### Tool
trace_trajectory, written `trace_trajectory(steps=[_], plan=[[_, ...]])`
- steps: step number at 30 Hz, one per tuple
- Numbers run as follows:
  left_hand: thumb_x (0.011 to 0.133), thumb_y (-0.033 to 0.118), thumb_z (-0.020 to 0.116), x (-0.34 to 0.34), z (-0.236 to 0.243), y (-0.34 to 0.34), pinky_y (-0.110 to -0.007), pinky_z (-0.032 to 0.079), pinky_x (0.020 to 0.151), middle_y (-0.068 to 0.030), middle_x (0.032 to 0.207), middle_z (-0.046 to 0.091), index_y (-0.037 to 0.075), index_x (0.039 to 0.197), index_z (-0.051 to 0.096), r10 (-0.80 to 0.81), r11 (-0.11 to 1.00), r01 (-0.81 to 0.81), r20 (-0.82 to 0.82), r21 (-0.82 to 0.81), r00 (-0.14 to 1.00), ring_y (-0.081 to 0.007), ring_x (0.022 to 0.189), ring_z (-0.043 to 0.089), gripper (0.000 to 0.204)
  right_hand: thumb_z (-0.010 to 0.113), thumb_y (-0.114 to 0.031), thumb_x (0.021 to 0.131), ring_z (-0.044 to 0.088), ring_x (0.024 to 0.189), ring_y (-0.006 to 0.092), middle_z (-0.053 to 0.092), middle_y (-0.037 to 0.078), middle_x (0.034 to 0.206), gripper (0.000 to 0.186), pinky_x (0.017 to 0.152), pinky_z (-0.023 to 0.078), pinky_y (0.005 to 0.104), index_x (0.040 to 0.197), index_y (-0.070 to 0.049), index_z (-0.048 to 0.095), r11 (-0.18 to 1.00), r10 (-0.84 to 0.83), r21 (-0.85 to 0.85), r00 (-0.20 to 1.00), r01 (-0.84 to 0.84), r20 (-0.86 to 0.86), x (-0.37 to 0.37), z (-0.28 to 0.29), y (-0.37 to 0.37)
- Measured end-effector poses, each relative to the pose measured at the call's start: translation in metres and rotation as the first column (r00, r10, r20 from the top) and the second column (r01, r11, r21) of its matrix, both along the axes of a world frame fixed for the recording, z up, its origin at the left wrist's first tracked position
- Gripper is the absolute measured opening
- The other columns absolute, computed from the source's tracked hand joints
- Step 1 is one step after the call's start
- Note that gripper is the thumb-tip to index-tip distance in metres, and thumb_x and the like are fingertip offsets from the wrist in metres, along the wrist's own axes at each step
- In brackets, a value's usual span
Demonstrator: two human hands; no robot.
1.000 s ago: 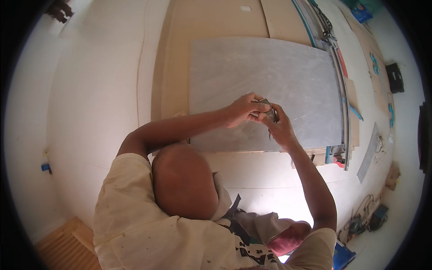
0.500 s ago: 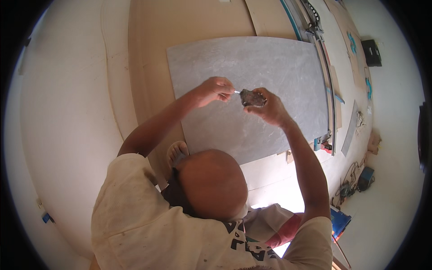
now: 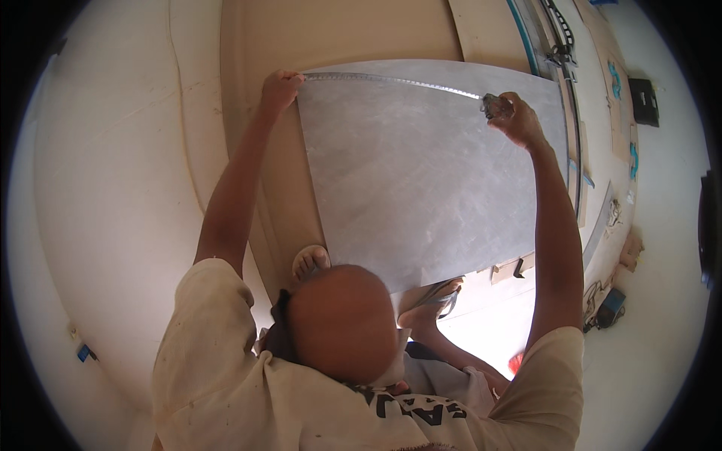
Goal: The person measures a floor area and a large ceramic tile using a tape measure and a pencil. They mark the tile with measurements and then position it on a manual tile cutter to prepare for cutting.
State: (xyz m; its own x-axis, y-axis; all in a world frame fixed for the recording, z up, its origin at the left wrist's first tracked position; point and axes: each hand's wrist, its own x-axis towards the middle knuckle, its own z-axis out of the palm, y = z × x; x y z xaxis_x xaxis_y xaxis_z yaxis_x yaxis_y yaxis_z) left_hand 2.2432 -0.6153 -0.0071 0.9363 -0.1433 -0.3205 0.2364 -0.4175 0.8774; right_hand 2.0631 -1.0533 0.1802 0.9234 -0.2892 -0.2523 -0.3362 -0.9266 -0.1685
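A large grey tile lies before me on a brown board. Near the tile's far-left corner, my left hand pinches the end of an extended tape-measure blade. The metal blade stretches across the far part of the tile to the dark, worn tape case, which my right hand grips above the tile's right side. Whether the blade rests on the tile I cannot tell. My bare foot shows beside the tile's near-left corner.
A long rail tool runs along the board's right side. Further right lie blue handles, a black box, a grey strip and a corded tool on the floor. A white wall bounds the right.
My hands have spread apart toward the far end of the tile, the left to the left and the right to the right, pulling the tape blade out between them.
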Motion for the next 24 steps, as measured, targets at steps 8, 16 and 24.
trace_trajectory(steps=[8,16,24], plan=[[0.082,0.026,0.066,0.011,-0.037,0.01,-0.041,0.05,0.084,-0.016,0.094,0.069,0.003,0.093,0.069,-0.088,0.92,-0.062,0.359,0.388,0.929,-0.0314,0.093,0.066,0.026,0.081,-0.025,0.063,0.062,0.107,0.0309,0.066,0.012,0.114,0.065,0.092,0.05,0.0399,0.122,-0.011,0.057,0.998,0.06,-0.022,0.998,-0.059,0.028,0.069,-0.047,-0.011],[0.083,0.024,0.066,0.002,-0.019,-0.005,-0.04,0.051,0.084,-0.0145,0.095,0.07,0.004,0.093,0.07,0.005,0.89,-0.119,0.253,0.439,0.967,-0.0312,0.092,0.067,0.023,0.08,-0.026,0.063,0.061,0.111,0.0302,0.063,0.012,0.121,0.066,0.094,0.049,0.0399,0.124,-0.012,0.056,0.996,0.088,0.018,0.995,-0.089,0.038,0.091,-0.076,-0.028],[0.084,0.028,0.065,0.002,-0.022,-0.006,-0.039,0.05,0.088,-0.013,0.1,0.069,0.006,0.098,0.071,-0.051,0.848,-0.133,0.328,0.514,0.943,-0.0299,0.097,0.065,0.027,0.077,-0.023,0.064,0.06,0.112,0.0285,0.062,0.011,0.123,0.068,0.095,0.049,0.0381,0.127,-0.012,0.055,0.992,0.067,0.102,0.997,-0.07,0.034,0.093,-0.1,-0.029]])
